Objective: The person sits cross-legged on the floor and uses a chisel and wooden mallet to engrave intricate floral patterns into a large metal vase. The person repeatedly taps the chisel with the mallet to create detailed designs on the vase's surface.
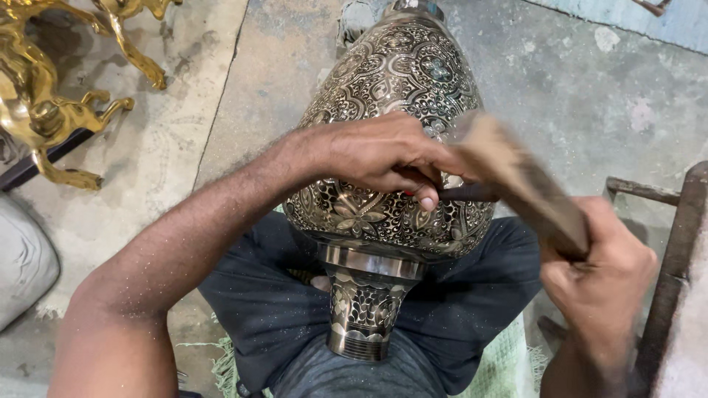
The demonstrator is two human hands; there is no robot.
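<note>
A large engraved metal vase (398, 81) lies tilted across my lap, its narrow foot (363, 313) pointing toward me. My left hand (383, 155) rests on the vase's belly and pinches a thin dark chisel (472, 193) against the surface. My right hand (601, 276) grips a wooden mallet (516, 177), blurred with motion, whose head is at the chisel's end. The vase is covered in floral patterns, dark with bright lines.
Shiny golden metal horse figures (44, 96) stand on the concrete floor at the upper left. A rusty metal frame (675, 250) is at the right edge. A grey sack (22, 258) lies at the left. Green cloth (501, 368) is under my legs.
</note>
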